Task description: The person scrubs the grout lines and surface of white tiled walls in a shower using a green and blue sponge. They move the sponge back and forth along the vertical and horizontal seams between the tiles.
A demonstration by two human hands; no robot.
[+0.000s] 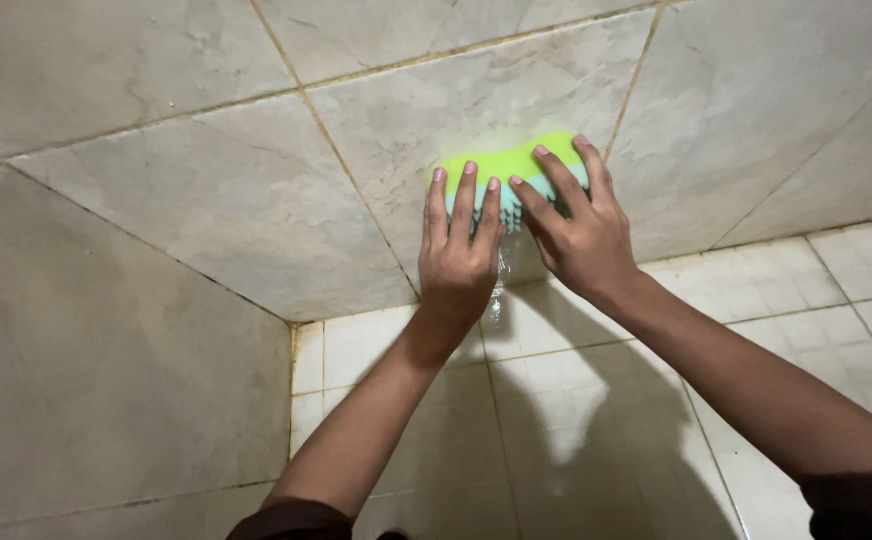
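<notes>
Presently both hands press a green brush (pixel 511 160) flat against the wall tile (pixel 236 200). Left hand (pixel 459 250): fingers extended and laid over the brush's left half, palm below it, not curled round it; pressing, not gripping. Right hand (pixel 581 225): fingers spread across the brush's right half, fingertips reaching its upper edge, likewise flat and pressing. The two hands nearly touch at the middle of the brush. Bluish bristles show between the fingers, facing the tile; flat hands likely spread the load so the bristles bear evenly.

Below the hands a wet streak (pixel 501 270) runs down the wall to the floor (pixel 806 290), tiled in small squares. Grout line (pixel 346 165) passes just left of the left hand. Arm shadows fall on the floor beneath the wrists.
</notes>
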